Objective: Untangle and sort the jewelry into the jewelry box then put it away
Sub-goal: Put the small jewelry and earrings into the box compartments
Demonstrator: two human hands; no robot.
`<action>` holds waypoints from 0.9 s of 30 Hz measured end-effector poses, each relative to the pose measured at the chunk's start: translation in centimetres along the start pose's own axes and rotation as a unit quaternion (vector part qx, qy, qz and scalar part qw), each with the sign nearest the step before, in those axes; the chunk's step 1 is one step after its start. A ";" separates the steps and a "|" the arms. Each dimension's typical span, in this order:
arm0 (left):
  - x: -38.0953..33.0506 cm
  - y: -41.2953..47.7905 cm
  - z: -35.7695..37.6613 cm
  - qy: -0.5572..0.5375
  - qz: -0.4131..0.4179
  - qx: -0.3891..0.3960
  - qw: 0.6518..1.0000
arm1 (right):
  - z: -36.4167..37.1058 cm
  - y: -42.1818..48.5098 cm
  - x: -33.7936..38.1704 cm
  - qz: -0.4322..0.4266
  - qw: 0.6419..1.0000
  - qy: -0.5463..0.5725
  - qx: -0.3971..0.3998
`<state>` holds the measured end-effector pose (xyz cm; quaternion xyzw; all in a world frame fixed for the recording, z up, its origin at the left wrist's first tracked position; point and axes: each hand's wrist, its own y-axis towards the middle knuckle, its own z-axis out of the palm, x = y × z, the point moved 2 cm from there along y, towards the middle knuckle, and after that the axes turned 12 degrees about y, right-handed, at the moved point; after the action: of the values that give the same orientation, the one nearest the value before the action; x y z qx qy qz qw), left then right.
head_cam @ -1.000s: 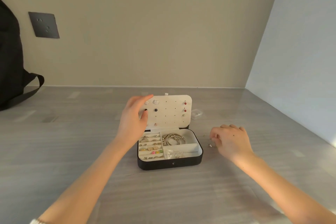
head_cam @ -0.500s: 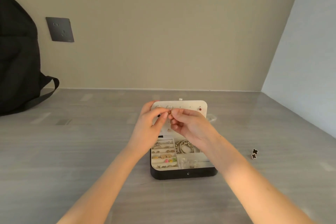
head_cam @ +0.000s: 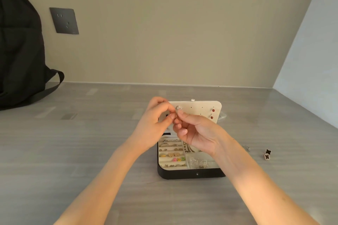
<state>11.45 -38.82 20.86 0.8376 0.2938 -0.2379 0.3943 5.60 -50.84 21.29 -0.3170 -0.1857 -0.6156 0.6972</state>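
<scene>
"As your hands meet above the box, what have the fingers got?"

"My left hand [head_cam: 155, 124] and my right hand [head_cam: 197, 133] come together at the fingertips. Both sets of fingers [head_cam: 184, 115] pinch a tiny gold-toned piece of jewelry [head_cam: 176, 116], too small for me to tell its shape. It hangs right in front of the upright cream perforated lid [head_cam: 201, 108]."

"And the box itself?"

"The black rectangular jewelry box [head_cam: 192, 174] stands open on the grey wood-grain table [head_cam: 91, 151], under my wrists. Metal rings [head_cam: 171, 145] fill the cream slots on its left side. A sparkly silver stud [head_cam: 179, 107] and two red studs [head_cam: 213, 110] are pinned in the lid. Two black clover-shaped earrings [head_cam: 268, 154] lie on the table, well to the right of the box."
</scene>
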 end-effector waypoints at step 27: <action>-0.1 0.8 -1.2 -0.026 0.042 0.067 0.996 | 1.6 -0.6 -0.9 0.012 0.999 0.042 0.003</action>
<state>12.14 -38.33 22.03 0.8676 0.2311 -0.2619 0.3540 5.02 -49.11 22.02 -0.2904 -0.1544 -0.6196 0.7126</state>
